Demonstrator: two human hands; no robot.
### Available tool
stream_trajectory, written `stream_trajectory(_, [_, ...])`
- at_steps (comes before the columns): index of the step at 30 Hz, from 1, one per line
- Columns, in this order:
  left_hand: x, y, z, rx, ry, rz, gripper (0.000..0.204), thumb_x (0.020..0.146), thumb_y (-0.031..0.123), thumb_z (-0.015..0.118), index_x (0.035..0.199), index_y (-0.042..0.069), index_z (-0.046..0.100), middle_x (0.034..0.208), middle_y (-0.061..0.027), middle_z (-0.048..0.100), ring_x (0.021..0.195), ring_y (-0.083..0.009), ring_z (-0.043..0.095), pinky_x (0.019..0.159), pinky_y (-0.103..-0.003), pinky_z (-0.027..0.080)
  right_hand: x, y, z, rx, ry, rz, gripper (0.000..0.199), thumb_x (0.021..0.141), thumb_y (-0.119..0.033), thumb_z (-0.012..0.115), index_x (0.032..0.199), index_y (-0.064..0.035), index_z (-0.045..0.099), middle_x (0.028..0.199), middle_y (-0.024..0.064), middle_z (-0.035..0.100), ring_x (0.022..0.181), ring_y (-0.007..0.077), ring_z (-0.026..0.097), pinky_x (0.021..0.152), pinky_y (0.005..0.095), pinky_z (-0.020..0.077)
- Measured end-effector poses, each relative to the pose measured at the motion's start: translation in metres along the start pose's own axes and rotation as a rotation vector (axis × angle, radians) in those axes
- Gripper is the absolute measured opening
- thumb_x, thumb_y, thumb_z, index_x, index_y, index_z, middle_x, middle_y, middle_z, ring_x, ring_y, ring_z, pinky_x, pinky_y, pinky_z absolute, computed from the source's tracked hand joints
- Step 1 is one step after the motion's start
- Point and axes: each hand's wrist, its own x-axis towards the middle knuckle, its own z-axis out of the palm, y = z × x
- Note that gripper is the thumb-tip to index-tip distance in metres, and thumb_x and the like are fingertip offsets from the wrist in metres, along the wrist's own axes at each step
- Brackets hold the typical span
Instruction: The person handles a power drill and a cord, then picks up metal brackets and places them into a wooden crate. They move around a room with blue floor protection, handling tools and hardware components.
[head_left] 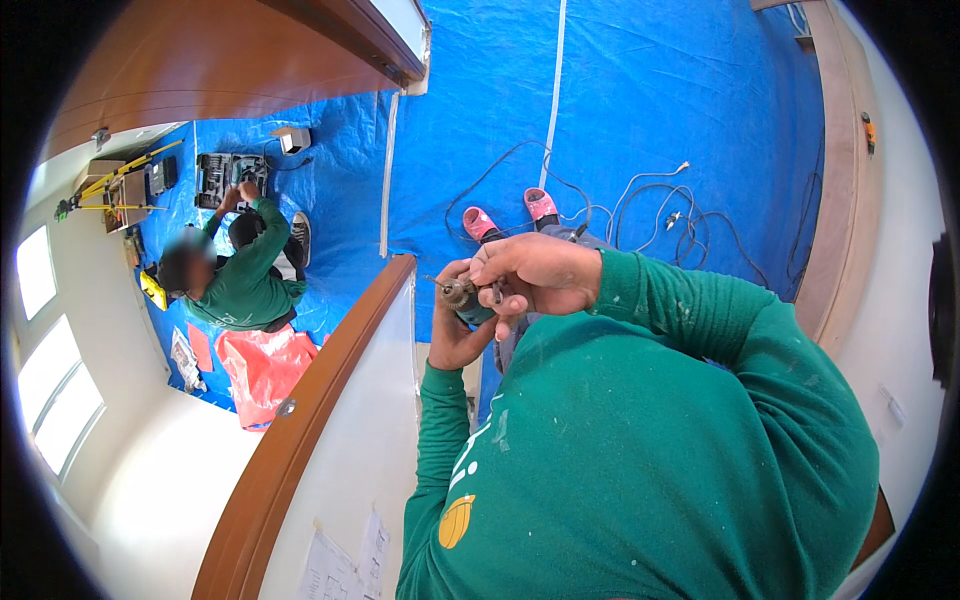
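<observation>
My left hand (453, 338) is wrapped round a power drill, whose dark teal body (476, 311) shows only in part between my hands. The metal chuck (457, 292) faces left, with a thin drill bit (432, 280) sticking out of it. Right beside the chuck, my right hand (540, 272) is closed with its fingers curled around a small dark metal piece (497, 292). Its exact kind is too small to make out. The fingers of the right hand hide the rest of the drill.
Blue sheeting (480, 110) covers the floor, with coiled cables (668, 215) by my pink shoes. A wooden-edged partition (300, 420) stands at my left. Beyond it a co-worker (240, 290) crouches at an open tool case (212, 180), near a red plastic sheet (262, 362).
</observation>
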Motion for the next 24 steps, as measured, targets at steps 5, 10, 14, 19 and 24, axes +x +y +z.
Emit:
stream_trajectory(5, [0.010,0.010,0.006,0.053,-0.080,0.007,0.083,0.081,-0.001,0.081,0.148,0.008,0.032,0.129,-0.0107,0.058,0.118,-0.0216,0.062,0.101,-0.037,0.051,-0.002,0.001,-0.025,-0.015,-0.084,0.035,0.012,0.102,-0.011,0.053,0.109,-0.0014,0.053,0.087,0.0087,0.062,0.060,0.0145,0.054,0.075,0.0437,0.0607])
stream_trajectory(10, [0.010,0.004,0.005,0.022,-0.107,-0.112,0.086,0.081,0.000,0.081,0.150,0.007,0.030,0.131,-0.0119,0.058,0.119,-0.0227,0.062,0.102,-0.038,0.051,-0.007,-0.008,-0.027,-0.581,0.030,-0.088,0.015,0.104,-0.015,0.056,0.113,-0.0055,0.049,0.087,0.0061,0.064,0.067,0.0139,0.061,0.070,0.0349,0.0564])
stream_trajectory(14, [0.011,-0.002,0.008,0.166,-0.086,-0.036,0.087,0.081,0.007,0.082,0.151,0.006,0.030,0.132,-0.0125,0.058,0.120,-0.0243,0.061,0.101,-0.038,0.050,0.004,-0.010,-0.037,-1.041,0.052,-0.296,0.021,0.102,-0.011,0.058,0.119,-0.0050,0.046,0.090,0.0107,0.066,0.074,0.0226,0.067,0.069,0.0363,0.0544])
stream_trajectory(19, [0.018,-0.011,0.008,0.247,-0.111,-0.076,0.091,0.081,0.012,0.083,0.152,0.005,0.027,0.128,-0.0154,0.061,0.119,-0.0276,0.063,0.100,-0.040,0.051,0.017,0.001,-0.066,-1.543,0.148,-0.695,0.032,0.092,-0.002,0.061,0.119,-0.0068,0.044,0.088,0.0201,0.066,0.077,0.0425,0.067,0.066,0.0467,0.0512])
stream_trajectory(24, [0.020,-0.002,0.022,0.295,-0.101,-0.112,0.097,0.081,0.015,0.084,0.154,0.006,0.020,0.123,-0.0191,0.064,0.115,-0.0341,0.066,0.099,-0.043,0.051,0.018,-0.003,-0.073,-1.488,0.181,-0.644,0.030,0.087,0.003,0.058,0.115,-0.0060,0.050,0.087,0.0169,0.067,0.079,0.0347,0.069,0.067,0.0447,0.0517])
